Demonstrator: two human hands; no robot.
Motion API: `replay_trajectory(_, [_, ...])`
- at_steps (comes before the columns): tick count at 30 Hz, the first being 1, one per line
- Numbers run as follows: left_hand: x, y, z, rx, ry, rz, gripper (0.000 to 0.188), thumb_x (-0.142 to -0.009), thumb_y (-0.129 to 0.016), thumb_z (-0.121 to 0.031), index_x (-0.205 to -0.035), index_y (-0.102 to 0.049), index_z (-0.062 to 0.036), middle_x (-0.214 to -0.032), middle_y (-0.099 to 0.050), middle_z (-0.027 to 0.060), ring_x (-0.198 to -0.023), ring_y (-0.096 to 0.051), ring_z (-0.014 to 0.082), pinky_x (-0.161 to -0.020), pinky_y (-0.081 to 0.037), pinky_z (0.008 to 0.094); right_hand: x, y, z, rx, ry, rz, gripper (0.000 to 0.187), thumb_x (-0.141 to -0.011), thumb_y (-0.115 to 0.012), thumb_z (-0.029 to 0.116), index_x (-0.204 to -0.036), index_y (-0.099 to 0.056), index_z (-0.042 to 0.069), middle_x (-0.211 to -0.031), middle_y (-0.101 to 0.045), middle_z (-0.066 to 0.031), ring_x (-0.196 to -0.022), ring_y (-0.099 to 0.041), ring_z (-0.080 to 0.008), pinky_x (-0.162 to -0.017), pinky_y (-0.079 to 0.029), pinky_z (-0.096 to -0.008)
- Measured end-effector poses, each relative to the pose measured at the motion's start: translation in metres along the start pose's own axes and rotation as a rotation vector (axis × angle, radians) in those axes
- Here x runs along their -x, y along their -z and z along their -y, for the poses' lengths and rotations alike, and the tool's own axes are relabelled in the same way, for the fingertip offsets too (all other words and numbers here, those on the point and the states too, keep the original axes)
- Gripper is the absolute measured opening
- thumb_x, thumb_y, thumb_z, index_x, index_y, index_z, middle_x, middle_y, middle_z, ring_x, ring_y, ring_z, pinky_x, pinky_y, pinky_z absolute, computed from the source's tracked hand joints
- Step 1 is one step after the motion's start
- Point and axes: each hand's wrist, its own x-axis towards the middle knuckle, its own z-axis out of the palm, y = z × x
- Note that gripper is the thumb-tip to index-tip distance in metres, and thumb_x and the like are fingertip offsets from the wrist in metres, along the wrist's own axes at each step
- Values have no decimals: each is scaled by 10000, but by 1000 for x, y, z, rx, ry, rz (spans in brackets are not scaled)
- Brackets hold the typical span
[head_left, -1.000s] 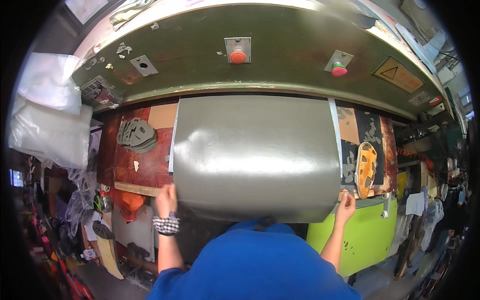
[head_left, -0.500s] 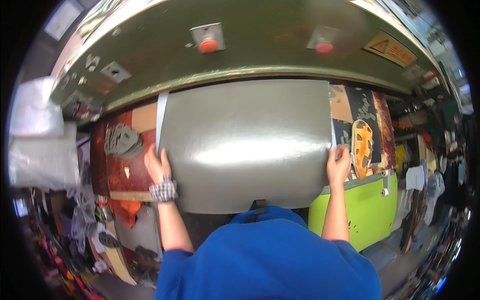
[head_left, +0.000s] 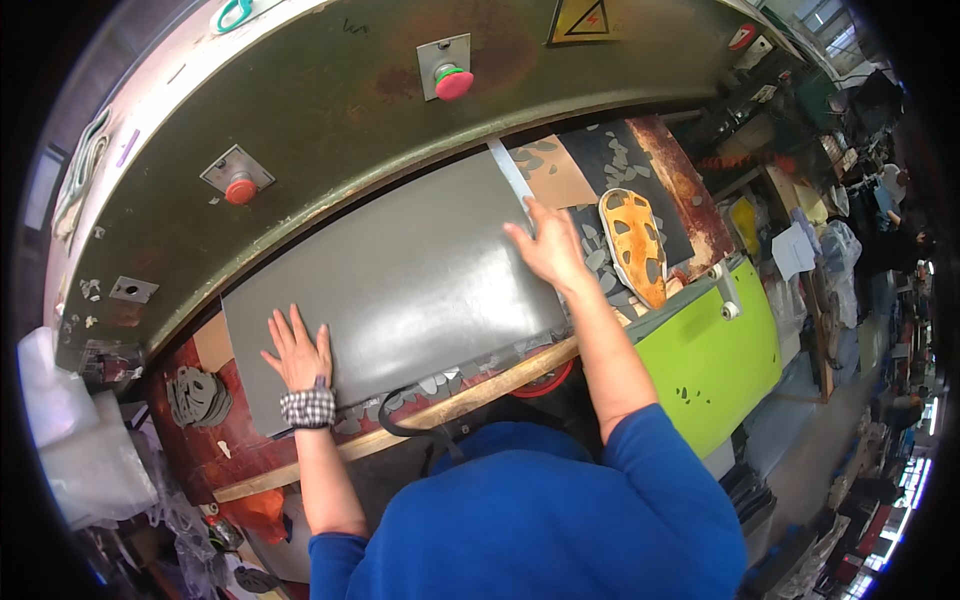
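Observation:
A large glossy grey sheet (head_left: 400, 265) lies across the worktable under the green machine beam. My left hand (head_left: 296, 352) rests flat on the sheet's left part, fingers spread, a checked band around the wrist. Over the sheet's right edge is my right hand (head_left: 550, 245), its fingers apart and holding nothing; a pale strip (head_left: 510, 170) runs along that edge. Just right of this hand lies an orange, sole-shaped cutting die (head_left: 634, 248) with several openings. To the left of the sheet sits a pile of grey cut pieces (head_left: 198, 396).
Red push buttons (head_left: 240, 190) and a red-green one (head_left: 453, 82) stick out of the machine beam (head_left: 330, 130). A wooden strip (head_left: 430, 410) edges the table's front. Grey scraps (head_left: 615, 150) lie at the right, beside a lime-green panel (head_left: 705, 350).
My hands have let go of the sheet's side edges. The sheet lies farther in, uncovering the table's front strip. The view has turned, so the table slants.

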Motion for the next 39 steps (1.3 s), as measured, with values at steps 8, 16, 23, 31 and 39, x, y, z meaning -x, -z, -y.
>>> replay_trajectory(8, [-28,-10,-16,-77,144,-45,612,-938,-458,-447,-1475,-301,-201,-1557,-218,120,-1446,-181,271,-1045,-146,713,81,87,-139,404,-331,20,937,-647,-815,460,-1402,-414,78,-1316,-419,-373,-1281,-339,-505,-1063,-304,-547])
replay_trajectory(16, [-32,-16,25,501,20,-52,492,-954,-454,-386,-1410,-428,-203,-1514,-322,93,-1413,-271,265,-1063,-175,671,64,96,-178,-1,-109,73,928,-607,-872,126,-1396,-393,36,-1331,-486,-182,-1239,-454,-312,-1057,-353,-389])
replay_trajectory(23, [36,-18,91,-36,17,-177,498,-883,-544,-309,-1368,-466,-228,-1394,-440,94,-1319,-397,260,-1010,-280,656,71,135,-154,-1857,-1054,-52,827,-833,-675,248,-1442,-210,-62,-1448,-310,-238,-1327,-371,-367,-1117,-345,-476])
replay_trajectory(31, [41,-32,86,218,80,-230,504,-899,-527,-347,-1370,-478,-174,-1468,-370,125,-1407,-270,259,-1103,-142,654,90,68,-46,-1651,-476,190,553,-905,-591,186,-1385,-396,-6,-1226,-574,-189,-1151,-542,-266,-1011,-430,-399])
replay_trajectory(39, [46,-12,67,316,128,-269,449,-858,-582,-259,-1283,-539,-121,-1385,-453,163,-1351,-356,314,-1098,-215,600,77,60,69,-1084,-587,-37,736,-877,-561,403,-1440,-304,5,-1194,-559,-168,-1137,-551,-313,-1022,-431,-397])
